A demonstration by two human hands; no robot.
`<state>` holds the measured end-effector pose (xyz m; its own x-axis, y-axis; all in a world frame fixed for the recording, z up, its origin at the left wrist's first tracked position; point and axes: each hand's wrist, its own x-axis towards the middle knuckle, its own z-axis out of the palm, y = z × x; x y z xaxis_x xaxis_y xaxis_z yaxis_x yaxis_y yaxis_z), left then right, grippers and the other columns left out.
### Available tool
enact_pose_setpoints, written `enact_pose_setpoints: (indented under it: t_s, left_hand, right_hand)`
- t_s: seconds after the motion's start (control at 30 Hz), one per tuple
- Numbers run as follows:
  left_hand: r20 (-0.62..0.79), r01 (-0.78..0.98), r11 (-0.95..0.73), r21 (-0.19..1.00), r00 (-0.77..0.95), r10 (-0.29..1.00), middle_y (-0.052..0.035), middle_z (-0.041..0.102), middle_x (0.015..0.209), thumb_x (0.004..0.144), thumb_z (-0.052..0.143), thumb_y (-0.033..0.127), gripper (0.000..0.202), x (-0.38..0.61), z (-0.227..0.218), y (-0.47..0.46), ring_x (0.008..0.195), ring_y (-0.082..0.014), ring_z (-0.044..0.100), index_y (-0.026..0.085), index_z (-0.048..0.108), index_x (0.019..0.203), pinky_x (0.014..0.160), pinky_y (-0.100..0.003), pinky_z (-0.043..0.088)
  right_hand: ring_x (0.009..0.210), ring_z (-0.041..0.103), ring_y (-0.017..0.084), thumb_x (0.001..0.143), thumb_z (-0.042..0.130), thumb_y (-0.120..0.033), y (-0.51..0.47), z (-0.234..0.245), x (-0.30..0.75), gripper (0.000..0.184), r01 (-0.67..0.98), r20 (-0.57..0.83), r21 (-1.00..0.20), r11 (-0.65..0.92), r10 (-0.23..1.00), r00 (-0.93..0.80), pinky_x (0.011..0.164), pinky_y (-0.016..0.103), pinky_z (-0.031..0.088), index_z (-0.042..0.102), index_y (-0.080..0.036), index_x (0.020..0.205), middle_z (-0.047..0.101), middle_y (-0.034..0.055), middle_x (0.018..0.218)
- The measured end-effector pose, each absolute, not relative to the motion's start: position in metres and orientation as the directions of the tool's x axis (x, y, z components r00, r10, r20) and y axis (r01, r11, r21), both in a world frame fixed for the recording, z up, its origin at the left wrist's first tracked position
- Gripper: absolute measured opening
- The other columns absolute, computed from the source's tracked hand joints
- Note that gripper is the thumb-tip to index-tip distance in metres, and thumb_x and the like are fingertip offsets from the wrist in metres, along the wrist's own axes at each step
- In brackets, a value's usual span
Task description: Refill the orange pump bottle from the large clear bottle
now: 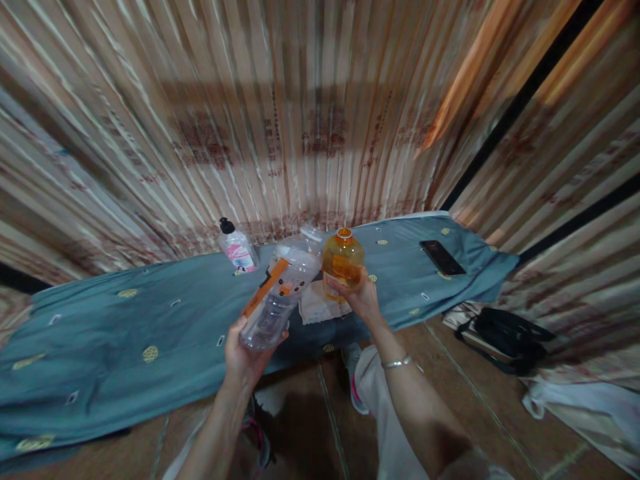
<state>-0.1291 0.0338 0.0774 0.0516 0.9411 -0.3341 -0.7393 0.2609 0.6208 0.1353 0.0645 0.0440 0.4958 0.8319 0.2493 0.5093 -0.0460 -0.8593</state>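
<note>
My left hand [245,350] is wrapped round the lower part of a large clear plastic bottle [280,293] with an orange strip on its label. That bottle tilts to the upper right, its neck close to the amber bottle. My right hand [357,293] grips the amber bottle [345,257] round its side; it stands nearly upright and its open mouth shows no cap. Beneath and between the two bottles lies a folded whitish cloth [320,308], partly hidden. A clear pump bottle [239,250] with a black top and pink label stands behind, to the left.
A blue-green patterned cloth [125,327] covers the long low surface. A black phone [443,258] lies at its right. On the tiled floor to the right are a black bag [515,337] and a white bag [585,410]. Pleated curtains [300,120] hang behind.
</note>
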Motion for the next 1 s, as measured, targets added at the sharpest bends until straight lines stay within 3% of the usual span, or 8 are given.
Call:
enact_pose_setpoints:
  t_s: [0.13, 0.4, 0.77, 1.0]
  left_hand:
    - [-0.345, -0.754, 0.233, 0.614, 0.010, 0.939, -0.0154, 0.078, 0.099, 0.072, 0.068, 0.029, 0.039, -0.129, 0.080, 0.036, 0.080, -0.0364, 0.074, 0.014, 0.075, 0.107, 0.055, -0.052, 0.063]
    - [-0.379, -0.762, 0.275, 0.586, 0.042, 0.924, -0.0165, 0.077, 0.105, 0.074, 0.067, 0.030, 0.039, -0.130, 0.082, 0.037, 0.088, -0.0384, 0.074, 0.015, 0.074, 0.108, 0.064, -0.052, 0.064]
    - [-0.378, -0.750, 0.250, 0.612, 0.001, 0.926, -0.0133, 0.078, 0.097, 0.074, 0.068, 0.032, 0.033, -0.128, 0.086, 0.035, 0.076, -0.0331, 0.074, 0.016, 0.074, 0.102, 0.052, -0.045, 0.062]
    - [-0.341, -0.751, 0.200, 0.629, -0.035, 0.939, -0.0126, 0.079, 0.099, 0.072, 0.073, 0.035, 0.037, -0.137, 0.084, 0.038, 0.077, -0.0322, 0.074, 0.017, 0.075, 0.105, 0.051, -0.041, 0.062]
  right_hand:
    - [0.093, 0.078, 0.032, 0.068, 0.085, -0.060, 0.065, 0.046, 0.144, 0.063, 0.527, 0.242, -0.845, -0.090, 0.815, 0.526, 0.078, 0.041, 0.062, 0.062, -0.022, 0.114, 0.081, 0.0101, 0.099]
    - [0.105, 0.077, 0.035, 0.067, 0.085, -0.058, 0.068, 0.050, 0.153, 0.069, 0.502, 0.202, -0.855, -0.132, 0.807, 0.556, 0.089, 0.045, 0.061, 0.060, -0.020, 0.119, 0.080, 0.0145, 0.112]
    - [0.101, 0.078, 0.032, 0.071, 0.085, -0.048, 0.075, 0.040, 0.144, 0.062, 0.550, 0.245, -0.835, -0.033, 0.871, 0.425, 0.082, 0.042, 0.063, 0.059, -0.023, 0.120, 0.081, 0.0101, 0.110]
    - [0.100, 0.078, 0.032, 0.076, 0.080, -0.044, 0.066, 0.038, 0.146, 0.062, 0.567, 0.273, -0.823, 0.021, 0.891, 0.363, 0.082, 0.043, 0.063, 0.056, -0.020, 0.129, 0.080, 0.0119, 0.112]
